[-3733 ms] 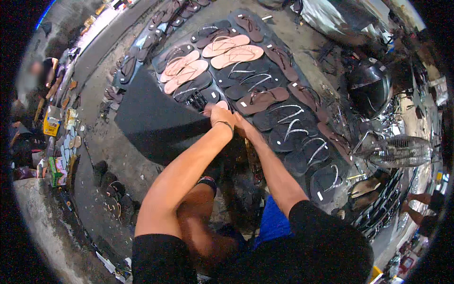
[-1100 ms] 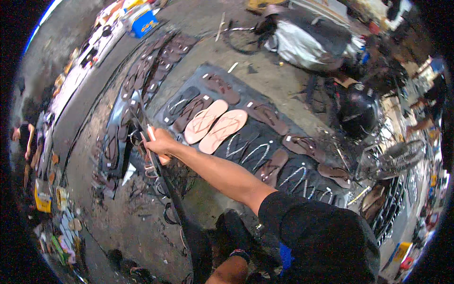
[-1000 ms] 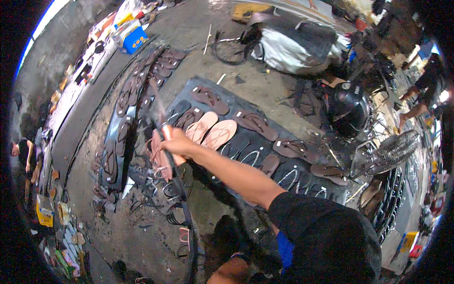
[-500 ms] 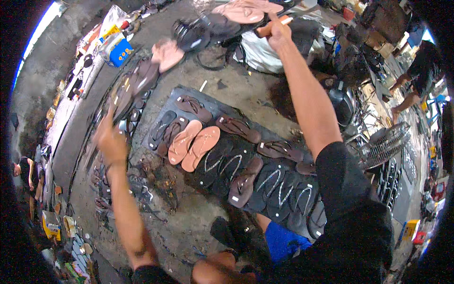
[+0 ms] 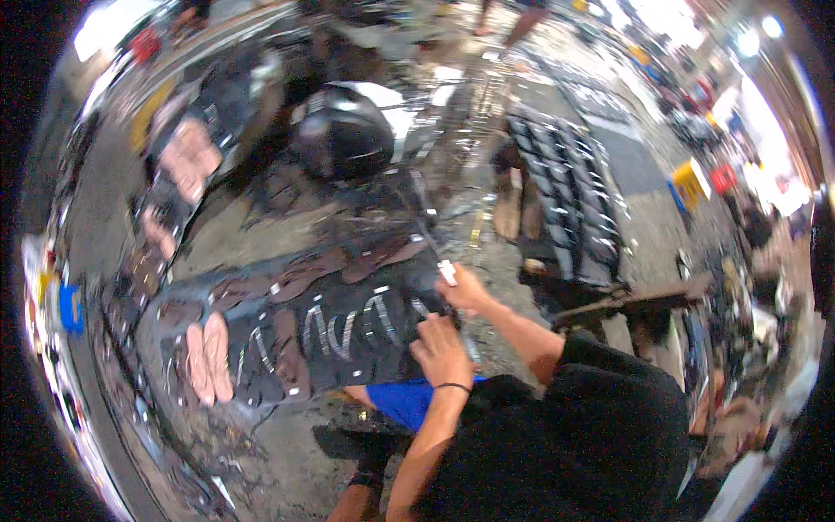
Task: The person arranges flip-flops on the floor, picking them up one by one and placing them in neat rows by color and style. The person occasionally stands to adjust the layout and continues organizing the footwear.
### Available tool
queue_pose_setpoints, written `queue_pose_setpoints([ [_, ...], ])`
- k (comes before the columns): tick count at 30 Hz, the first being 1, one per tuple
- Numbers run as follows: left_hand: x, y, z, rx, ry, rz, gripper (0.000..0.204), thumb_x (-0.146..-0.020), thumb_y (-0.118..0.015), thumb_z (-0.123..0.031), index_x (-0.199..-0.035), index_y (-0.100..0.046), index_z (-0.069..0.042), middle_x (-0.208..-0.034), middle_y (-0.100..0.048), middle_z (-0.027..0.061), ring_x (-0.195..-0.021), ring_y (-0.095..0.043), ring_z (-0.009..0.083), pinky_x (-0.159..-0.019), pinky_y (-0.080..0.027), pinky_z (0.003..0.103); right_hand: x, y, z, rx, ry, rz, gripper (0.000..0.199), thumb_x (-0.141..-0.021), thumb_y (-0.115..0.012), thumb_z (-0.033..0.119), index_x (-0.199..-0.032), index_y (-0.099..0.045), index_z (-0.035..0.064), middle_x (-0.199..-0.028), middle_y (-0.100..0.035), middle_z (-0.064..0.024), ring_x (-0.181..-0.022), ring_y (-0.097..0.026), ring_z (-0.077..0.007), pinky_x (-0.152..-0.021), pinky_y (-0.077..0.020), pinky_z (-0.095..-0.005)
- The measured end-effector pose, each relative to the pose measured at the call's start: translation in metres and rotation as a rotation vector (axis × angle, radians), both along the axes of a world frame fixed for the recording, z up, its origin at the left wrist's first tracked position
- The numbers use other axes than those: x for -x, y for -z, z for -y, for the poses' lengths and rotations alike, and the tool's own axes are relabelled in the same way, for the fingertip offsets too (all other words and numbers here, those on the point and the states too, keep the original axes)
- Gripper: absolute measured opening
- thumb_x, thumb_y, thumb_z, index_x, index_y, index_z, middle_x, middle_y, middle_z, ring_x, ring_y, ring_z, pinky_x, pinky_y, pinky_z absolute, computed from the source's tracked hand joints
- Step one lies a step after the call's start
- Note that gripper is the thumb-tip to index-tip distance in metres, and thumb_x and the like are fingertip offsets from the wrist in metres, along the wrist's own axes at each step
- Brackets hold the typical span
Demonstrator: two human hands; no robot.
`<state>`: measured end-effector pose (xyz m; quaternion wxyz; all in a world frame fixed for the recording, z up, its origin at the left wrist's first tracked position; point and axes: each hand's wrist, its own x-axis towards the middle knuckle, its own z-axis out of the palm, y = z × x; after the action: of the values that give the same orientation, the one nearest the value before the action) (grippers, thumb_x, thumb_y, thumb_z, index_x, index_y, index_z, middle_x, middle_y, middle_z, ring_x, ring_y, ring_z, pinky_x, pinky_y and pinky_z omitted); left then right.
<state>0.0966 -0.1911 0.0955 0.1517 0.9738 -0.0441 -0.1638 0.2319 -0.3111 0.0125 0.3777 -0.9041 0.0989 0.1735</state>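
My right hand [image 5: 467,291] is closed round a slim tool with a white end [image 5: 447,272]; blur hides what kind of tool it is. My left hand [image 5: 442,350], a dark band round its wrist, rests at the right end of the board, fingers apart over a black flip-flop [image 5: 421,306]. More black flip-flops with glittering straps [image 5: 329,335] lie in a row on the dark board [image 5: 178,287]. Towards the left are a pair of pink flip-flops [image 5: 209,358] and a brown flip-flop [image 5: 290,352]. Several brown ones [image 5: 304,271] line the far edge.
A black helmet [image 5: 344,130] stands beyond the board. Pink sandals [image 5: 190,157] lie at the far left. Rows of dark strapped footwear [image 5: 570,191] sit at the right, beside a wooden bench [image 5: 635,300]. A yellow box [image 5: 689,184] stands farther right.
My view has swung to the right. Both hands, spread far apart before, are now close together at the board's right end. The right hand still holds its tool.
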Motion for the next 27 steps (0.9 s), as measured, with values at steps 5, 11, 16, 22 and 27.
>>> queue_pose_setpoints([
  [5, 0.033, 0.042, 0.005, -0.42, 0.089, 0.389, 0.058, -0.091, -0.054, -0.015, -0.147, -0.042, -0.011, -0.133, -0.056, 0.0215, -0.117, -0.057, 0.0385, -0.07, -0.06, 0.045, 0.011, -0.013, -0.012, -0.364, 0.122, -0.101, 0.046, -0.091, -0.066, 0.039, -0.117, -0.055, 0.0031, -0.102, -0.065, -0.0126, -0.094, -0.061, -0.022, -0.086, -0.0495, -0.0388],
  [11, 0.037, 0.019, -0.051, -0.307, 0.199, 0.386, 0.048, -0.091, -0.05, -0.011, -0.138, -0.05, -0.003, -0.129, -0.061, 0.0205, -0.115, -0.062, 0.0296, -0.083, -0.058, 0.036, -0.032, 0.001, -0.018, -0.187, 0.018, 0.238, 0.031, -0.09, -0.064, 0.033, -0.097, -0.06, 0.0022, -0.084, -0.065, -0.0141, -0.081, -0.065, -0.0258, -0.074, -0.0505, -0.0441],
  [16, 0.115, -0.076, -0.109, 0.091, -0.092, 0.101, 0.052, -0.081, -0.06, 0.0, -0.132, -0.051, 0.0, -0.133, -0.057, 0.0226, -0.121, -0.057, 0.0359, -0.102, -0.048, 0.042, -0.034, -0.066, -0.001, -0.755, 0.038, -0.088, 0.025, -0.097, -0.063, 0.031, -0.103, -0.049, 0.011, -0.068, -0.049, 0.0013, -0.053, -0.05, -0.0094, -0.045, -0.046, -0.0293],
  [22, 0.132, -0.116, -0.092, 0.056, -0.463, -0.111, 0.043, -0.086, -0.058, -0.008, -0.128, -0.052, 0.0, -0.132, -0.055, 0.0232, -0.121, -0.054, 0.0386, -0.105, -0.042, 0.047, 0.02, -0.062, 0.001, -0.837, -0.067, -0.419, 0.025, -0.098, -0.062, 0.029, -0.109, -0.051, 0.01, -0.085, -0.047, 0.0022, -0.068, -0.052, -0.0088, -0.062, -0.0581, -0.0346],
  [27, 0.022, -0.065, 0.003, 0.139, -0.546, 0.194, 0.07, -0.076, -0.076, -0.02, -0.136, -0.044, -0.004, -0.139, -0.047, 0.0189, -0.133, -0.043, 0.0394, -0.112, -0.036, 0.044, 0.019, -0.072, 0.0, -0.801, -0.24, -0.366, 0.032, -0.098, -0.062, 0.027, -0.114, -0.047, 0.0037, -0.081, -0.057, -0.0025, -0.06, -0.059, -0.0135, -0.056, -0.0529, -0.0326],
])
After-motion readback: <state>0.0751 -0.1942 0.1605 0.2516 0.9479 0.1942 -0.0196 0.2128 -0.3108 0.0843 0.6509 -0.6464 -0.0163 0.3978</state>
